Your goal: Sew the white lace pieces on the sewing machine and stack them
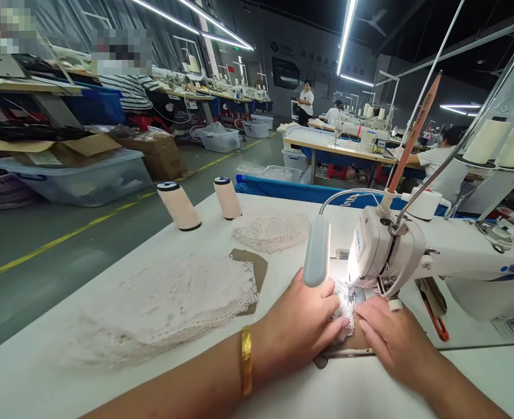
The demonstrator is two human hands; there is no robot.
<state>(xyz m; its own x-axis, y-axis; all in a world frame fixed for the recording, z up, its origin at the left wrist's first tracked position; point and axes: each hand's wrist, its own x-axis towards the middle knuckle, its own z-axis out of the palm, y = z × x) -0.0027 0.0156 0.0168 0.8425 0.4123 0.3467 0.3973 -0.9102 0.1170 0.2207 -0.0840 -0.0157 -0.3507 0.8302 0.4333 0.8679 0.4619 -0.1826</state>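
Note:
A white lace piece (343, 302) lies under the needle area of a white sewing machine (372, 244), lit by the machine's lamp. My left hand (302, 317), a gold bangle at its wrist, presses the left side of the lace with bent fingers. Just right of the presser foot is my right hand (392, 331), its fingers close together at the edge of the lace, over a brown surface. What its fingertips hold, if anything, is hidden. A grey lamp head (316, 253) hangs over the left knuckles.
A large stack of lace pieces (165, 302) lies left on the white table, with a smaller lace pile (274, 230) behind. Two thread cones (180, 206) stand near the left edge. A red-handled cutter (435, 314) lies right of the machine. Other people work at machines beyond.

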